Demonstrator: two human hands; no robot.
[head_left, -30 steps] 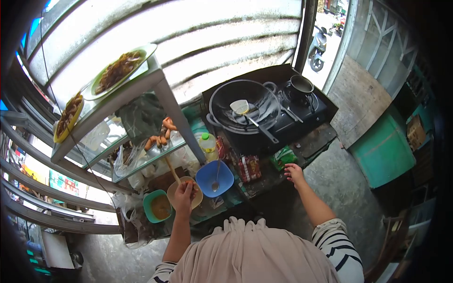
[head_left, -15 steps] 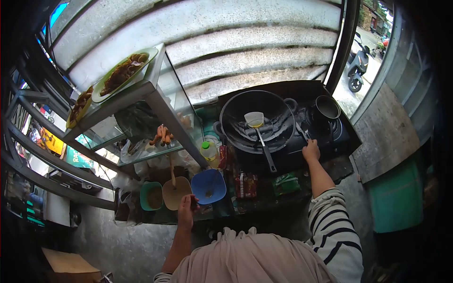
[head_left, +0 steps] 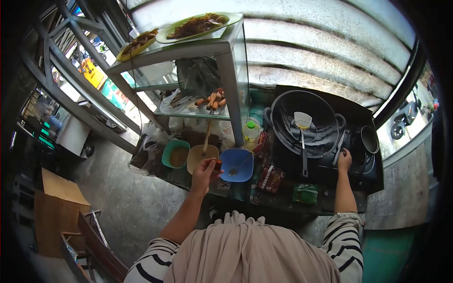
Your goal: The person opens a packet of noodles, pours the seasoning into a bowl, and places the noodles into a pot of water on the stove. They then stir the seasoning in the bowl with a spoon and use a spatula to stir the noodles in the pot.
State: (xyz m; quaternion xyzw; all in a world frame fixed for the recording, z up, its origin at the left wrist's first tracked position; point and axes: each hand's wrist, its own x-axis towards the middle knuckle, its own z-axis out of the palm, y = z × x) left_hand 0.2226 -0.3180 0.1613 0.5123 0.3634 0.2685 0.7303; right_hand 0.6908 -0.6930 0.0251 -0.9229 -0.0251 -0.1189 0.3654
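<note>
Reddish piece (head_left: 218, 164) has risen; pinched in left grip (head_left: 203, 175).

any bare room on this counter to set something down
Probably the dark counter right of the green packet, in front of the stove, though the right forearm crosses above it. A thin strip lies between that packet and the red-brown packet. The left is crowded: teal bowl, beige bowl and blue bowl stand close together by the glass case.
</note>
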